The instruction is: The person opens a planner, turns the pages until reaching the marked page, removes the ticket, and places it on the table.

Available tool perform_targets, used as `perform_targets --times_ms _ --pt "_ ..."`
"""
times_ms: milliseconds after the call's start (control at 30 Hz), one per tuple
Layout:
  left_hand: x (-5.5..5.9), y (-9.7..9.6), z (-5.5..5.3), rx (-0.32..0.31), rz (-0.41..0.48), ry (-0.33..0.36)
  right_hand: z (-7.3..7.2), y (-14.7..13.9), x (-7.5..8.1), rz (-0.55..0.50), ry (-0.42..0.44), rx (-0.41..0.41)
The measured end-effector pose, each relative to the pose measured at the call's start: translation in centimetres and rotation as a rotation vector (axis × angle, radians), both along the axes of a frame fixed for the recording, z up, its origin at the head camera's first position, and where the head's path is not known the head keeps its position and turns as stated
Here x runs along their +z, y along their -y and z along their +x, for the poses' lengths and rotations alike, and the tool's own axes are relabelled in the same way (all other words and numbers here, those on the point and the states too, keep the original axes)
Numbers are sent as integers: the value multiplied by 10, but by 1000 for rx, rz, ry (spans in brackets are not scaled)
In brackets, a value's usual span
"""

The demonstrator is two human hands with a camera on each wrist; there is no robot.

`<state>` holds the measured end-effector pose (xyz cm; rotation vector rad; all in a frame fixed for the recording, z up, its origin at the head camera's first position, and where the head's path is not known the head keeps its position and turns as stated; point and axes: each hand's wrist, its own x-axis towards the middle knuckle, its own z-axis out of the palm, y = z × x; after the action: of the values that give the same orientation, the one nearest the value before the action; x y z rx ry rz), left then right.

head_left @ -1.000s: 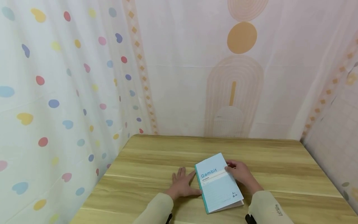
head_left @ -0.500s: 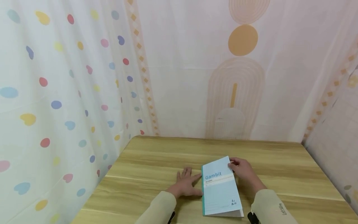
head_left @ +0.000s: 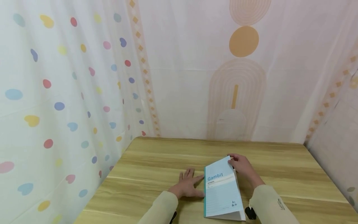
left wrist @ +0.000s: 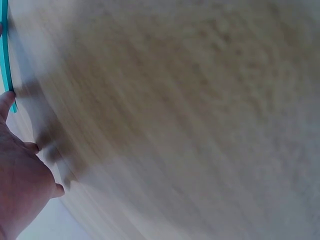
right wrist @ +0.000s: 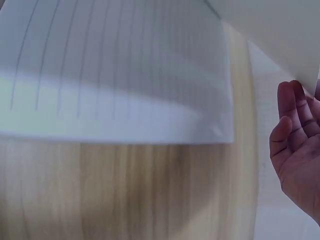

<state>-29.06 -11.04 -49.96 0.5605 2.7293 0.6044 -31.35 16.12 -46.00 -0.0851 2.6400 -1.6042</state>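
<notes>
A light blue notebook (head_left: 222,193) marked "Gambit" lies on the table with its teal spine to the left and its front cover partly raised. My right hand (head_left: 243,166) pinches the cover's far right corner. In the right wrist view, lined pages (right wrist: 115,75) show beneath the lifted cover (right wrist: 280,30), and the right hand (right wrist: 300,145) is at the cover's edge. My left hand (head_left: 188,185) has its fingers spread on the table, thumb and index fingertip against the spine. The left wrist view shows the left hand (left wrist: 22,175) by the teal spine (left wrist: 6,60).
The wood-grain table (head_left: 145,161) reaches back to a pale patterned curtain (head_left: 179,93). On the left hangs a white curtain (head_left: 67,149) with coloured spots. Another pale curtain (head_left: 335,143) hangs along the right side.
The notebook has turned to stand straighter and shifted slightly right. My right hand has raised the front cover further, so the gap to the pages is wider. The left hand stays at the spine.
</notes>
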Motion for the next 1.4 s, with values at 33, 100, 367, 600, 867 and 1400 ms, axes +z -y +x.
perform_targets --times_ms 33,100,367,600,867,1400 --pt "0 0 0 -1 2 -1 0 1 2 -23 8 1" --pt "-1 0 -1 -4 1 -6 -1 4 5 -72 16 6" --pt "-5 1 -4 -35 20 -21 0 22 18 -216 23 25" --pt "0 5 -9 -51 150 -80 2 38 24 -296 17 88" --pt "36 10 -14 -2 403 -113 7 60 23 -317 -10 196" --pt "72 25 -17 -30 470 -58 13 74 6 -106 -98 282"
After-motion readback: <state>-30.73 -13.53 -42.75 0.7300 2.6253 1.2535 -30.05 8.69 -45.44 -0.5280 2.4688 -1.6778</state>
